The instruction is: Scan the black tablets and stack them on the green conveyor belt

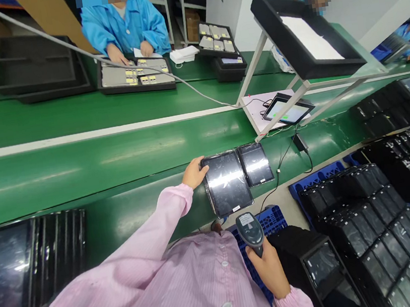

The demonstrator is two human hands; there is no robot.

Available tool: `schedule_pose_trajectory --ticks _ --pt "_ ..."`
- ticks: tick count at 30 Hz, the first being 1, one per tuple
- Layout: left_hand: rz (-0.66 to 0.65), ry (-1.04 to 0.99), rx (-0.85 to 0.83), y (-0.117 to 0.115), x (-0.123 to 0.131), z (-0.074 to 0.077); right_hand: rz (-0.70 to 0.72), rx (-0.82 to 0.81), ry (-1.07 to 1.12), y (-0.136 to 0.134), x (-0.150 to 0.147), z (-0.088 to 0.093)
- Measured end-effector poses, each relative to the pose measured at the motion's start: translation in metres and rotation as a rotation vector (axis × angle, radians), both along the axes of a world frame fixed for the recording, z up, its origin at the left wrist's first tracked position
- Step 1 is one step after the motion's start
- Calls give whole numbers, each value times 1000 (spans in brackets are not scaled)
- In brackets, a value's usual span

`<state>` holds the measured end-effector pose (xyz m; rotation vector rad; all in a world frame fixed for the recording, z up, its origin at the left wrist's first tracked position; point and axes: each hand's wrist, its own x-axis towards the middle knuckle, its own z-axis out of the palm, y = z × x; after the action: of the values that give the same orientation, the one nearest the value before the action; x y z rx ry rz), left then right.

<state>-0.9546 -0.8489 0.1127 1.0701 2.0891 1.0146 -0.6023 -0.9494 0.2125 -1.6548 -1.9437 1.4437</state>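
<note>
My left hand (193,173) grips the top left corner of a black tablet (226,183) that lies screen up on the green conveyor belt (76,161). A second, smaller tablet (255,163) lies right beside it. My right hand (268,266) is closed round the handle of a grey barcode scanner (249,228), whose head points up toward the near edge of the first tablet. Both arms wear pink striped sleeves.
Stacked black tablets stand at the left (26,265) and in rows on blue crates at the right (376,231). A white frame with a black tray (303,38) stands over a lit tablet (287,109). Across the belt a person in blue (125,22) handles a tray of parts (135,75).
</note>
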Motion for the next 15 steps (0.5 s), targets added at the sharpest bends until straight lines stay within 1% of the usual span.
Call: schedule_pose_trajectory --ticks 7,12,15 --pt "-36 107 -94 10 -6 9 56 -17 -8 6 3 -6" --pt "-35 125 -110 11 -7 10 69 -41 -20 8 4 -2" --pt "-9 136 -122 11 -6 12 82 -61 -14 8 9 -1"
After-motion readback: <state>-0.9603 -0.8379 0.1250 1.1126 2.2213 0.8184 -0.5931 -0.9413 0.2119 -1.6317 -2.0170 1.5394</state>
